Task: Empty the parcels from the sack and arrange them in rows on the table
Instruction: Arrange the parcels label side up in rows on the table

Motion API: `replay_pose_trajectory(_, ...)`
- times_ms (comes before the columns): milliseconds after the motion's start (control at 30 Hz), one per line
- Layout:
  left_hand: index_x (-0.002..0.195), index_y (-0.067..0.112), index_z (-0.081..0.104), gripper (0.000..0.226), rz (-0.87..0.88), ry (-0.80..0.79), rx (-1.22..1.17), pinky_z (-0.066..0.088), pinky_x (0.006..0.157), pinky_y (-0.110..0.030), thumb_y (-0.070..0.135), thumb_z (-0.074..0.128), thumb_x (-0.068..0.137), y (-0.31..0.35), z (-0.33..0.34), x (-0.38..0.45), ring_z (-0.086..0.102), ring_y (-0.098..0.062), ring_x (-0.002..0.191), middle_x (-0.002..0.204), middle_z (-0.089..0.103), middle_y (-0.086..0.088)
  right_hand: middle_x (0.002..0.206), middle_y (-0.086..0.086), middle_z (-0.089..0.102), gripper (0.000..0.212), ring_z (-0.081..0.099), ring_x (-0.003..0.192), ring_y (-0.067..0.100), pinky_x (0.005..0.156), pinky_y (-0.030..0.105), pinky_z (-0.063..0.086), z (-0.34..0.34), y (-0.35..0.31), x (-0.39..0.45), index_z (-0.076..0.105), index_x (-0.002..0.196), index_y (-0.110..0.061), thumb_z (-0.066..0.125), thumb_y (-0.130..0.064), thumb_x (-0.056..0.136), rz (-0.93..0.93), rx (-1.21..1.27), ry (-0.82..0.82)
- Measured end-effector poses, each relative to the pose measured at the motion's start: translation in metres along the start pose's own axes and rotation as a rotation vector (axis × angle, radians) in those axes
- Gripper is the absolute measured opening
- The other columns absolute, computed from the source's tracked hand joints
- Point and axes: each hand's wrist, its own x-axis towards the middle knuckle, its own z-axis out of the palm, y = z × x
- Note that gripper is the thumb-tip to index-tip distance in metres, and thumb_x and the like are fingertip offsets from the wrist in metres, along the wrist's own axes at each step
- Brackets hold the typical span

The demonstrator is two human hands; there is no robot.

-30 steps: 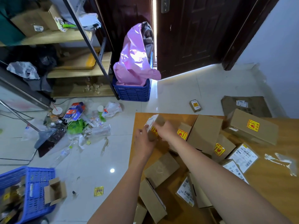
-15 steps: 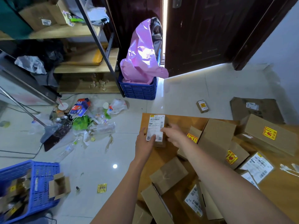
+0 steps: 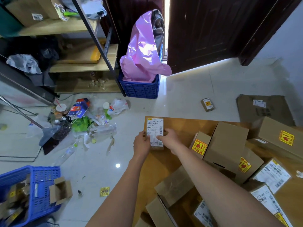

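left hand [image 3: 142, 142]: fingers curled on the left side of the small box [image 3: 155, 128] | small box: lies flat, label up, at the far left corner of the table [image 3: 180, 125] | right hand [image 3: 168, 138]: fingers hold its right side | other boxes [image 3: 226, 145]: in a messy pile to the right

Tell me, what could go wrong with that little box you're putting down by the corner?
The small parcel sits right at the table corner, so a nudge from either hand, left hand or right hand, might tip it onto the floor. The jumbled boxes beside it could also slide into it.
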Motion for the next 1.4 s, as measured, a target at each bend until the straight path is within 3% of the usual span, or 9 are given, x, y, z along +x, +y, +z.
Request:
replay_pose_trajectory(133,0.133,0.014,0.048,0.032,-0.030,-0.006,-0.047,0.057,0.084,-0.032,0.024,0.045,0.103,0.000,-0.001,0.007,0.064,-0.024,0.109,0.131,0.059,-0.007,0.131,0.007,0.062,0.048,0.064,0.102,0.020,0.056,0.016,0.047,0.005,0.004,0.007,0.052,0.135,-0.009,0.067,-0.007,0.089,0.005,-0.006,0.025)
replay_pose_trajectory(333,0.134,0.014,0.052,0.036,-0.021,-0.025,0.002,0.052,0.087,-0.032,0.030,0.038,0.105,-0.002,0.000,0.017,0.062,-0.021,0.106,0.128,0.062,-0.005,0.128,0.005,0.064,0.040,0.061,0.091,0.015,0.057,0.017,0.047,0.008,0.001,0.015,0.057,0.130,-0.011,0.064,-0.009,0.091,0.003,-0.015,0.007)
replay_pose_trajectory(500,0.127,0.014,0.058,0.035,-0.015,-0.028,0.022,0.054,0.089,-0.038,0.029,0.037,0.105,-0.002,0.000,0.024,0.063,-0.024,0.104,0.122,0.066,-0.007,0.129,0.004,0.064,0.038,0.065,0.101,0.019,0.058,0.017,0.048,0.010,-0.003,0.019,0.059,0.129,-0.012,0.064,-0.009,0.092,-0.017,-0.029,0.005)
replay_pose_trajectory(700,0.123,0.013,0.061,0.035,-0.045,-0.015,0.015,0.054,0.090,-0.043,0.031,0.037,0.104,-0.004,-0.002,0.028,0.064,-0.025,0.102,0.118,0.067,-0.008,0.129,0.003,0.064,0.038,0.065,0.098,0.018,0.060,0.018,0.050,0.014,-0.004,0.023,0.058,0.129,-0.014,0.064,-0.011,0.092,-0.030,-0.050,0.000)
replay_pose_trajectory(900,0.124,0.011,0.060,0.035,-0.101,-0.015,-0.062,0.052,0.080,-0.032,0.028,0.036,0.105,-0.010,-0.003,0.030,0.062,-0.021,0.095,0.116,0.067,-0.008,0.127,0.004,0.066,0.038,0.067,0.103,0.022,0.079,0.033,0.059,0.019,-0.004,0.028,0.060,0.127,-0.014,0.065,-0.009,0.090,-0.028,-0.070,0.001)
replay_pose_trajectory(1067,0.125,0.011,0.061,0.036,-0.102,-0.027,-0.063,0.054,0.083,-0.035,0.029,0.038,0.104,-0.010,-0.004,0.030,0.064,-0.023,0.098,0.117,0.067,-0.009,0.128,0.006,0.065,0.039,0.067,0.104,0.023,0.082,0.035,0.059,0.020,-0.004,0.028,0.059,0.127,-0.013,0.065,-0.008,0.090,-0.033,-0.079,0.019)
replay_pose_trajectory(1267,0.123,0.011,0.063,0.036,-0.090,-0.033,-0.043,0.052,0.071,-0.028,0.029,0.037,0.104,-0.008,-0.004,0.031,0.064,-0.022,0.093,0.113,0.068,-0.008,0.128,0.006,0.064,0.037,0.067,0.104,0.024,0.078,0.034,0.060,0.022,-0.005,0.026,0.059,0.127,-0.013,0.065,-0.009,0.090,-0.031,-0.099,0.034)
replay_pose_trajectory(1400,0.120,0.010,0.065,0.036,-0.079,-0.034,-0.007,0.055,0.080,-0.035,0.029,0.038,0.104,-0.007,-0.004,0.031,0.066,-0.024,0.095,0.111,0.070,-0.010,0.130,0.006,0.063,0.035,0.067,0.104,0.023,0.078,0.032,0.060,0.022,-0.004,0.025,0.058,0.126,-0.013,0.064,-0.010,0.091,-0.024,-0.105,0.044)
